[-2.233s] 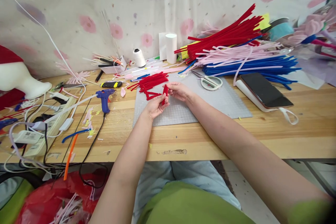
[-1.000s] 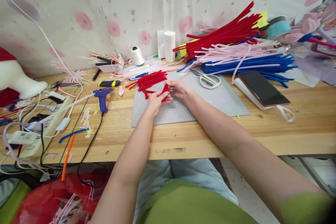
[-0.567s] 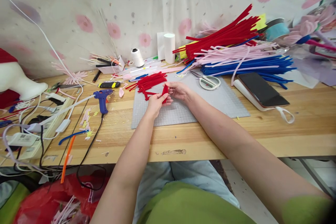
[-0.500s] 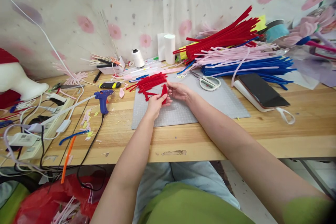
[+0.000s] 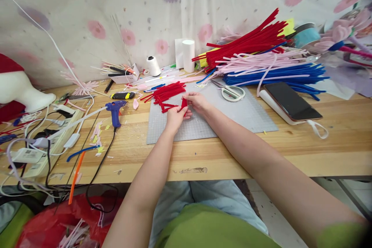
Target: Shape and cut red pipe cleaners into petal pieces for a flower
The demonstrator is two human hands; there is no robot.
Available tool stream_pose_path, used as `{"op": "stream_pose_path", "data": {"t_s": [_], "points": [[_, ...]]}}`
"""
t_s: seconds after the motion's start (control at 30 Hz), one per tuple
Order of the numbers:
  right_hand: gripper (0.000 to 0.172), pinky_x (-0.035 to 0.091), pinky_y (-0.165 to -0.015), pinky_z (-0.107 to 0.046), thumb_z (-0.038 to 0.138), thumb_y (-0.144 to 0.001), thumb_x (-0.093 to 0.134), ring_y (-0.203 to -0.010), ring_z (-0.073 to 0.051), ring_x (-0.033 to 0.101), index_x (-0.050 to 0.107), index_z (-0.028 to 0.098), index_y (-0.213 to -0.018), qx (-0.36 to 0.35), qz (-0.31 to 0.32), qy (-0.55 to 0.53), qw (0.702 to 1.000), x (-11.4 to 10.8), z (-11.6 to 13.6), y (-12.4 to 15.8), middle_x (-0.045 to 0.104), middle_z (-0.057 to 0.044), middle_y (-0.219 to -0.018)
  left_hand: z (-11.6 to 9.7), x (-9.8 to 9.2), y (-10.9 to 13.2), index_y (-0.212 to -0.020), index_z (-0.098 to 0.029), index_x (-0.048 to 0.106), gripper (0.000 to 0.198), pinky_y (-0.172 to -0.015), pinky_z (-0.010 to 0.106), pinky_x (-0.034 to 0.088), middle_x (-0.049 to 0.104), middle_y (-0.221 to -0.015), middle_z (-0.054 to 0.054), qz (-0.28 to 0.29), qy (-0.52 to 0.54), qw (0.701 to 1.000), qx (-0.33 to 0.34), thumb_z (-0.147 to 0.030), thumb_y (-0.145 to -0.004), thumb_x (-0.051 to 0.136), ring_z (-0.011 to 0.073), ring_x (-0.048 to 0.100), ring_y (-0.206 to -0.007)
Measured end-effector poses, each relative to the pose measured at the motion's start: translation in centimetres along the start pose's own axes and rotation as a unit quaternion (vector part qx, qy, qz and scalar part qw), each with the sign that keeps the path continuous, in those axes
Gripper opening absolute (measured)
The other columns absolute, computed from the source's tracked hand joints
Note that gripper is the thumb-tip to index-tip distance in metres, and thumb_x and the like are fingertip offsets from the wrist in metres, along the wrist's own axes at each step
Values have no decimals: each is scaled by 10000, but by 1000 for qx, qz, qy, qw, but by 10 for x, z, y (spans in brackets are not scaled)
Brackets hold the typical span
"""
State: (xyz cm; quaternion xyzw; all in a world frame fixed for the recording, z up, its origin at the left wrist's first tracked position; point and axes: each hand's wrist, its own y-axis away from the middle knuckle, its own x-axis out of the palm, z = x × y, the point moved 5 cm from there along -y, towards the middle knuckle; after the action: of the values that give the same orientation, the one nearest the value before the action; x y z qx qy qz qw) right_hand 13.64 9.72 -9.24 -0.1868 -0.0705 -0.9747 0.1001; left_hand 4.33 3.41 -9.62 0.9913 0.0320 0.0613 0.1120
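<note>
Between my two hands is a small folded red pipe-cleaner piece [image 5: 184, 103], held over the grey cutting mat [image 5: 241, 118]. My left hand [image 5: 176, 118] pinches it from below with thumb and fingers. At its upper end, the fingertips of my right hand [image 5: 196, 101] are closed on it; fingers cover much of the piece. Just behind and left lies a pile of cut red pipe cleaners [image 5: 170, 91], with a few bent red pieces [image 5: 167, 106] in front of it. Scissors with pale handles [image 5: 233, 93] rest on the mat to the right.
Bundles of red [image 5: 247, 42], pink [image 5: 261, 62] and blue pipe cleaners [image 5: 276, 74] lie at the back right, near a phone [image 5: 292, 100]. A blue glue gun [image 5: 115, 113], a utility knife [image 5: 122, 95] and a corded power strip [image 5: 52, 143] are on the left.
My right fingertips have closed over the top of the red piece, so less of it shows. The view has shifted very slightly.
</note>
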Motion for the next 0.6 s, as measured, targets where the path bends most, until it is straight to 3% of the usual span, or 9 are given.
{"op": "stream_pose_path", "data": {"t_s": [0.13,0.23,0.43,0.6], "points": [[195,262,-427,-189,310,-638,696,-423,-31,343,616,133,-650,-15,52,43,998,7,3,4,477,48,-464,-1,-4,0,-780,-92,603,71,-665,289,533,644,-641,42,-22,11,1000,15,-155,-765,574,131,650,-624],[262,281,-439,-194,371,-616,711,-450,-39,376,625,130,-672,1,110,61,992,10,4,8,520,30,-510,-2,-5,1,-781,-91,593,66,-681,286,531,631,-632,29,-22,30,999,13,-148,-774,560,115,642,-609],[245,282,-442,-201,335,-568,739,-446,-35,340,594,138,-582,-39,43,58,997,5,4,3,494,43,-485,-6,-6,1,-707,-99,569,147,-765,324,521,587,-581,-2,21,108,994,-13,-206,-802,536,77,596,-568],[253,327,-475,-193,342,-556,737,-491,-46,427,588,141,-594,-45,47,35,997,10,3,4,541,30,-530,-9,-7,2,-704,-92,579,96,-823,384,497,612,-601,19,71,157,983,-61,-116,-785,535,90,602,-584]]}}
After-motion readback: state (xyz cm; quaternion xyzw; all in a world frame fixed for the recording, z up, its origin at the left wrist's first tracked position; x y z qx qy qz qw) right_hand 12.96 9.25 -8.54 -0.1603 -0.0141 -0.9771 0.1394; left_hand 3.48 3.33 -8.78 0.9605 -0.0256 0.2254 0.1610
